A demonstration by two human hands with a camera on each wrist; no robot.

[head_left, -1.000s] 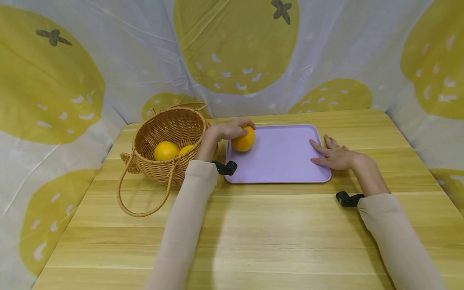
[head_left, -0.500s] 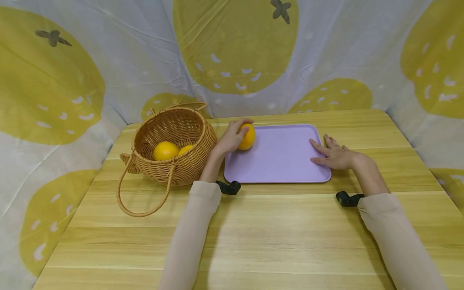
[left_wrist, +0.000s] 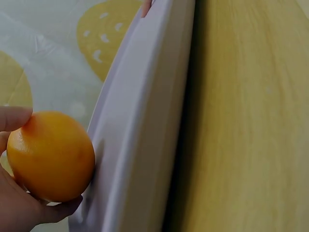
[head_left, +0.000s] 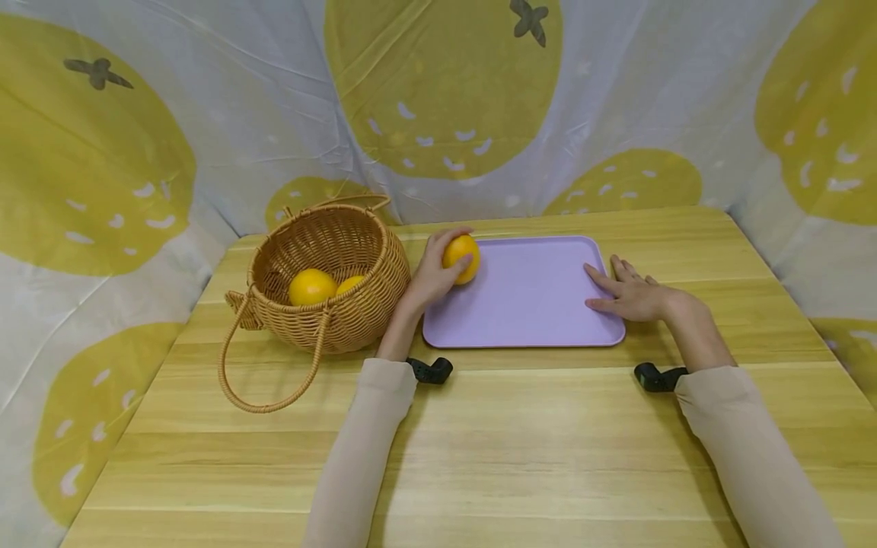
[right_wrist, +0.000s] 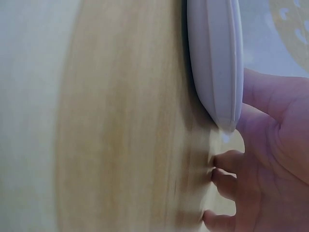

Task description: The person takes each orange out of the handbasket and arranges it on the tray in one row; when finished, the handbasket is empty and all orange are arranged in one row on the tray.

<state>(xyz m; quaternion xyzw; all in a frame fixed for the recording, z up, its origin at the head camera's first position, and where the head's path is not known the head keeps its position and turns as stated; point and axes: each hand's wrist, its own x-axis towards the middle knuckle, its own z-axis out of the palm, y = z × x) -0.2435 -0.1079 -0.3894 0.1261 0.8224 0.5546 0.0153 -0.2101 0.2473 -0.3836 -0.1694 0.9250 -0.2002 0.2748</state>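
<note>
Lilac tray (head_left: 534, 304) lies flat on wood table (head_left: 534, 457). Head view: L hand (head_left: 433, 274) is at tray's L end, fingers & thumb wrapped around orange (head_left: 463, 249); orange is over tray's far-L corner. R hand (head_left: 637, 297) is at tray's R edge, digits spread & extended, two over rim, the others just off tray on table side. Hands are well apart, w/ tray btwn. Wicker basket (head_left: 359, 320) stands adj. to tray's L side, w/ 2 yellow-orange fruits (head_left: 311, 288) inside; its front handle (head_left: 313, 373) hangs down. Blk wrist cams (head_left: 432, 371) sit nearer the person than tray. Printed cloth (head_left: 617, 76) hangs behind tray. L wrist view: orange is gripped btwn thumb & fingers, next to tray rim; contact w/ tray surf. can't be confirmed. One R-hand fingertip shows at tray's opp. end. R wrist view: thumb reaches behind tray's rim near rounded corner; three fingertips (right_wrist: 225, 183) touch down on table, just beside tray.
</note>
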